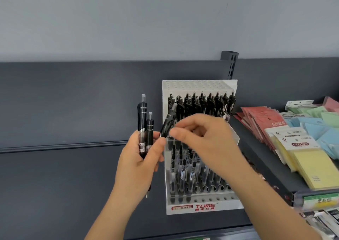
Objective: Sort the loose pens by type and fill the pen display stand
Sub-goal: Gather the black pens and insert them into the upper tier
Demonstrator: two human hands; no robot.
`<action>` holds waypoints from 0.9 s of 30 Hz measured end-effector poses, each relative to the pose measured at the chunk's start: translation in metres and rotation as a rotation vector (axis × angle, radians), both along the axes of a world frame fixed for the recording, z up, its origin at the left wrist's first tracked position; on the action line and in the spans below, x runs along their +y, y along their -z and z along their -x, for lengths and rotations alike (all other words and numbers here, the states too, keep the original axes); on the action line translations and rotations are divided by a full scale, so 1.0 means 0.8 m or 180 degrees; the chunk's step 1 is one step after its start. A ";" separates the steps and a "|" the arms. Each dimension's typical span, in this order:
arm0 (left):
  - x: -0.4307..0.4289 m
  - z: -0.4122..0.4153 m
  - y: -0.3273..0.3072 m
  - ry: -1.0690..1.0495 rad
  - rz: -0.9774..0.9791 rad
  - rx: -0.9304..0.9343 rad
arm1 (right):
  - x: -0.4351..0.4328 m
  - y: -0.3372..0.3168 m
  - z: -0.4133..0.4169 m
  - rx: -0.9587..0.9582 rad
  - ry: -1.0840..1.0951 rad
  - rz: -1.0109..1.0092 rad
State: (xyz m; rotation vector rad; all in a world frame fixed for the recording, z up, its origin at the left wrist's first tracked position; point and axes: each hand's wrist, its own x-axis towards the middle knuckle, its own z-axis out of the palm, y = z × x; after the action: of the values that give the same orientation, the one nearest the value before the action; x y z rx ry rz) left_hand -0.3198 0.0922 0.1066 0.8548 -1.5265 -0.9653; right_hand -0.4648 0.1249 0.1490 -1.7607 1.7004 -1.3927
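A white tiered pen display stand (201,206) sits on a dark shelf, its upper row packed with black click pens (201,104) and its lower tiers partly filled. My left hand (136,164) grips two black pens (145,129) upright, just left of the stand. A third black pen (167,122) leans to the right between both hands. My right hand (200,137) pinches that tilted pen near its lower end, in front of the stand's middle tier, and hides several pens behind it.
To the right, a shelf holds packs of red envelopes (256,118), yellow sticky notes (311,168) and blue and green paper pads (319,124). A dark back panel (73,102) runs behind, with a slotted upright (230,63) above the stand.
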 end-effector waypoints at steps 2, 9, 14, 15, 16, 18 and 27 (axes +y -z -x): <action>0.003 0.000 -0.001 0.0087 0.0098 -0.0146 | -0.003 0.007 -0.013 -0.0164 -0.0222 -0.0039; -0.011 -0.013 0.005 -0.0295 0.0138 0.0036 | 0.001 0.010 -0.021 -0.0897 -0.0392 0.0093; -0.015 -0.023 -0.005 -0.0562 0.0154 -0.0111 | 0.011 -0.021 0.024 -0.0784 0.0293 0.0594; -0.015 -0.023 -0.006 -0.0538 0.0159 -0.0163 | 0.012 -0.026 0.036 -0.0693 0.0514 0.0768; -0.014 -0.022 -0.006 -0.0498 0.0155 -0.0164 | 0.012 -0.030 0.045 -0.0605 0.0709 0.0904; -0.011 -0.018 -0.003 -0.0390 0.0105 -0.0041 | 0.010 -0.034 0.058 -0.0407 0.0968 0.1008; 0.002 -0.006 -0.006 -0.0363 0.0147 -0.0267 | -0.020 -0.024 0.075 0.0557 0.1022 0.0452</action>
State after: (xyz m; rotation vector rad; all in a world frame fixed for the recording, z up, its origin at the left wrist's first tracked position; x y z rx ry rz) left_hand -0.3153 0.0935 0.1114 0.9490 -1.5477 -0.8172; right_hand -0.5247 0.1088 0.1681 -1.7880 2.1003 -1.5628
